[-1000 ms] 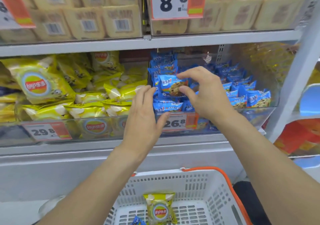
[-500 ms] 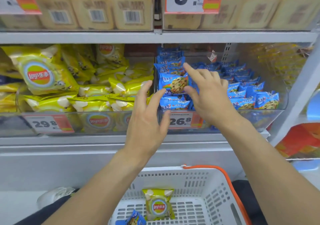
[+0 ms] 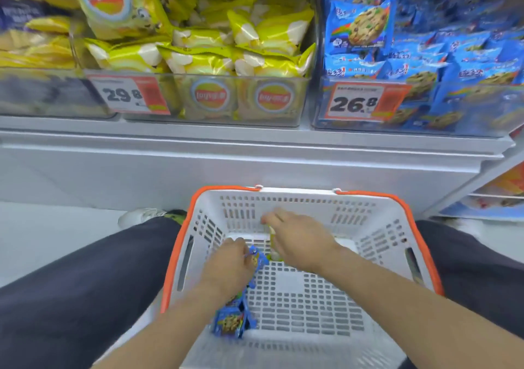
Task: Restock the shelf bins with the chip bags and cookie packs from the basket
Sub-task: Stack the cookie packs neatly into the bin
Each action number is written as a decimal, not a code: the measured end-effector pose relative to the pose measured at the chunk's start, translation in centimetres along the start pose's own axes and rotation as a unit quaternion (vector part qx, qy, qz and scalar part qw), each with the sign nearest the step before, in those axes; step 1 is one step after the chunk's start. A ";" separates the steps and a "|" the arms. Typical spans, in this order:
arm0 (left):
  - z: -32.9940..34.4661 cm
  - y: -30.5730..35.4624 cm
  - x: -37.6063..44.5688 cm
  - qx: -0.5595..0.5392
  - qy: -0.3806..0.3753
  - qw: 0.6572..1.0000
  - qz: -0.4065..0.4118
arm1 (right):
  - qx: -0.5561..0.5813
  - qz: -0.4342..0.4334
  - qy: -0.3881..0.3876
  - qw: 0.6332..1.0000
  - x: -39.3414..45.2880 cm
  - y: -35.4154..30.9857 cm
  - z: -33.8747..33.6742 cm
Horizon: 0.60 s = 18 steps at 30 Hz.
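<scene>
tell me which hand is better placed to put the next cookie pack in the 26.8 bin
Left. The left hand already grips a blue cookie pack in the basket; the right hand covers the yellow chip bag.

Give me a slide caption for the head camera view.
Both hands reach into the basket: left hand on cookie pack, right hand on chip bag.

It was a shop: clear shelf bins [image 3: 215, 96] of chip bags [image 3: 198, 59] and cookie packs [image 3: 360, 25] carried price tags [image 3: 353, 103], and a plastic basket [image 3: 377, 227] sat below.
</scene>
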<state>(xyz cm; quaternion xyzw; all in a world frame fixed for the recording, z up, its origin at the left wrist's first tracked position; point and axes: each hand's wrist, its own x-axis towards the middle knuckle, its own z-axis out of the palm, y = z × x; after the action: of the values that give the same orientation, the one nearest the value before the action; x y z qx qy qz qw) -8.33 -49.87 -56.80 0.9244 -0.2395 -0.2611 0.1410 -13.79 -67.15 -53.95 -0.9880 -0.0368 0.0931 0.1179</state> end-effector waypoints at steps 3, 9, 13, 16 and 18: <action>2.9 -2.6 0.0 -0.046 -0.085 0.990 -0.103 | 0.028 0.085 -0.193 0.977 0.5 -0.8 7.0; 6.0 -6.2 2.7 -0.061 -0.073 0.989 -0.116 | 0.398 0.276 -0.233 0.844 1.8 -3.1 15.1; 6.7 -7.0 4.4 -0.091 -0.124 0.986 -0.062 | 0.618 0.410 -0.058 0.668 2.6 -4.8 17.6; 7.1 -6.7 4.8 -0.115 -0.112 0.984 -0.079 | 0.650 0.476 -0.004 0.593 3.3 -5.0 18.4; 7.4 -6.7 4.8 -0.161 -0.094 0.975 -0.118 | 0.636 0.503 0.010 0.585 3.5 -4.7 18.5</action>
<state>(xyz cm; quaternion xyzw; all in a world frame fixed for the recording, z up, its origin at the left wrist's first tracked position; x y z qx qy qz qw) -6.32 -47.65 -67.46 0.8827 -0.0960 -0.3968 0.2329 -14.15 -58.13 -71.08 -0.5227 0.5359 0.1277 0.6506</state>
